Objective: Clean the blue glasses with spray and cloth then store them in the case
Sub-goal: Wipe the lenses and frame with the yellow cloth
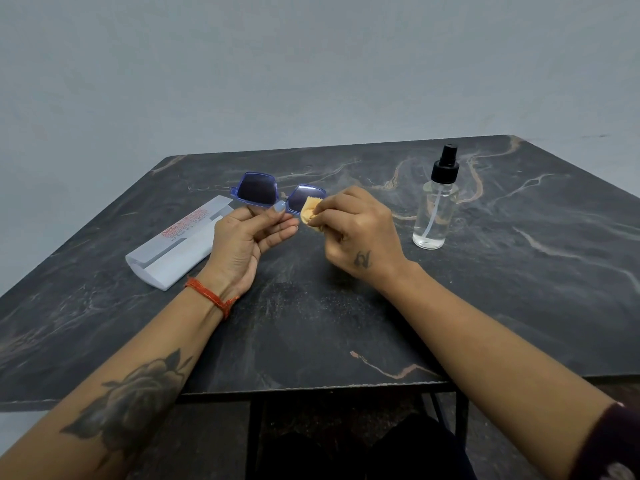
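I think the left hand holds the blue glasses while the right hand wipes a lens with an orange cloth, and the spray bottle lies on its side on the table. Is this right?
Not quite. In the head view the spray bottle stands upright on the table, not on its side. The rest holds: the left hand holds the blue glasses and the right hand presses the orange cloth to a lens.

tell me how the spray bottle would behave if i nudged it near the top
The bottle stands tall and narrow on the table, so a high nudge would probably tip it. Little liquid shows at the bottom, so it is likely light. Its round body would probably roll once down.
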{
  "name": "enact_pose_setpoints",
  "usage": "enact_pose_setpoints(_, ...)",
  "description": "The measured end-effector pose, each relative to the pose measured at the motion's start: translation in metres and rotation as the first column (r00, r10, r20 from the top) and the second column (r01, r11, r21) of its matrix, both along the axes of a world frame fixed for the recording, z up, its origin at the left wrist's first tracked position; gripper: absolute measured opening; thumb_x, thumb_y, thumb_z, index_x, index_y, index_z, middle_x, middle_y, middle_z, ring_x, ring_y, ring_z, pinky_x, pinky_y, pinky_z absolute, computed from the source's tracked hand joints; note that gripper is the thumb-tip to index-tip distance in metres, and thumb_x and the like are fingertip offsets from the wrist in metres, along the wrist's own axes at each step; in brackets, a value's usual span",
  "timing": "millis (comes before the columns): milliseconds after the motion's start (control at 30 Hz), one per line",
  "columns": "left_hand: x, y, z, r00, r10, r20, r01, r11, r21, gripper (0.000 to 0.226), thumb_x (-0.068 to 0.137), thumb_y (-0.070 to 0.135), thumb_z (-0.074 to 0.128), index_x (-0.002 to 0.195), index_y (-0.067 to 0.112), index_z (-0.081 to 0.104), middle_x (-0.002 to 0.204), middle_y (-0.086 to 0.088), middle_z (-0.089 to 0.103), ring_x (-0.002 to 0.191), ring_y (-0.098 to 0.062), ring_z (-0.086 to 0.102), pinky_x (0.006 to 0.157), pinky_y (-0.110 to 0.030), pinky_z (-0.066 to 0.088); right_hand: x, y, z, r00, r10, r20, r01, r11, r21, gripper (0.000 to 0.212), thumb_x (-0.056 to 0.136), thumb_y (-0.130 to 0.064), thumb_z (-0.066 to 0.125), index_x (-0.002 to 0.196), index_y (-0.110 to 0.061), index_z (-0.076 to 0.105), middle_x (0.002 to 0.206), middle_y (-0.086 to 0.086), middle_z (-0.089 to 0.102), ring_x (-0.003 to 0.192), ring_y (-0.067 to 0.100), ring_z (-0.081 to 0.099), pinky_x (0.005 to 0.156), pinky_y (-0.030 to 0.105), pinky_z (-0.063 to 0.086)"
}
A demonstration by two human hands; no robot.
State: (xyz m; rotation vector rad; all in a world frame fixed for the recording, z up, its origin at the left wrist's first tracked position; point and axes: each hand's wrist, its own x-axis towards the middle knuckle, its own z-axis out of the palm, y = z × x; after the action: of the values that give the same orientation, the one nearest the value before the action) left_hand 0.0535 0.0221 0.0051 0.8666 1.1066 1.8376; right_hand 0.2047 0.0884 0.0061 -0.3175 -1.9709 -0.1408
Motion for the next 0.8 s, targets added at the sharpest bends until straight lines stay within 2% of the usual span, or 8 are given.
enact_pose_setpoints(200,0.000,0.000,0.000,1.000,0.017,-0.016,-0.017,1.000,-0.010,0.005,0.083,0.003,0.060,0.080,0.005,0.063,0.070,-0.004,0.072,0.068,-0.013,0.070,0.061,-0.019,0.055,-0.005,-0.005,0.000,0.998,0.018,0.055,-0.018,1.000,0.009,0.026,0.066,0.018,0.060,0.080,0.000,0.073,0.084,0.012,0.071,0.074,0.031,0.063,0.066,0.032,0.054)
enact_pose_setpoints(333,-0.001,0.000,0.001,1.000,0.012,-0.016,-0.012,1.000,-0.009,0.005,0.084,0.003,0.060,0.082,0.005,0.064,0.072,-0.005,0.073,0.070,-0.014,0.070,0.061,-0.019,0.055,-0.005,-0.006,0.001,0.998,0.003,0.060,-0.004,1.000,0.010,0.027,0.072,0.015,0.051,0.080,0.001,0.073,0.086,0.013,0.071,0.077,0.032,0.063,0.069,0.033,0.054)
enact_pose_setpoints(467,-0.001,0.001,-0.001,0.999,0.019,-0.031,-0.020,1.000,-0.011,0.004,0.084,0.004,0.060,0.083,0.005,0.064,0.073,-0.005,0.073,0.071,-0.014,0.071,0.061,-0.019,0.055,-0.007,-0.006,0.002,0.998,0.002,0.065,-0.003,1.000,0.021,0.026,0.075,0.011,0.049,0.081,0.001,0.072,0.087,0.013,0.071,0.078,0.031,0.063,0.071,0.033,0.054)
enact_pose_setpoints(533,-0.001,0.001,-0.001,0.999,0.013,-0.039,-0.013,1.000,-0.006,0.004,0.081,0.006,0.063,0.084,0.005,0.064,0.074,-0.005,0.073,0.073,-0.015,0.071,0.062,-0.020,0.055,-0.007,-0.004,0.001,0.998,-0.002,0.061,0.000,1.000,0.030,0.024,0.076,0.012,0.052,0.082,0.001,0.072,0.088,0.013,0.071,0.079,0.031,0.064,0.073,0.033,0.053)
enact_pose_setpoints(633,0.001,0.000,0.000,0.997,-0.015,-0.082,0.014,1.000,-0.003,0.018,0.070,0.015,0.068,0.086,0.006,0.065,0.077,-0.006,0.074,0.076,-0.018,0.071,0.062,-0.020,0.055,-0.009,-0.001,0.000,0.999,-0.030,0.038,0.029,0.999,0.028,0.022,0.073,0.014,0.066,0.089,0.001,0.072,0.092,0.013,0.072,0.080,0.029,0.064,0.075,0.031,0.052)
enact_pose_setpoints(800,0.002,0.001,-0.002,0.997,-0.011,-0.075,0.012,1.000,0.003,0.019,0.066,0.013,0.068,0.082,0.003,0.063,0.070,-0.007,0.072,0.071,-0.018,0.071,0.061,-0.021,0.055,-0.008,0.004,-0.001,0.997,-0.075,0.021,0.074,0.997,0.037,0.026,0.067,0.011,0.075,0.091,0.003,0.072,0.092,0.015,0.072,0.076,0.030,0.065,0.067,0.031,0.055)
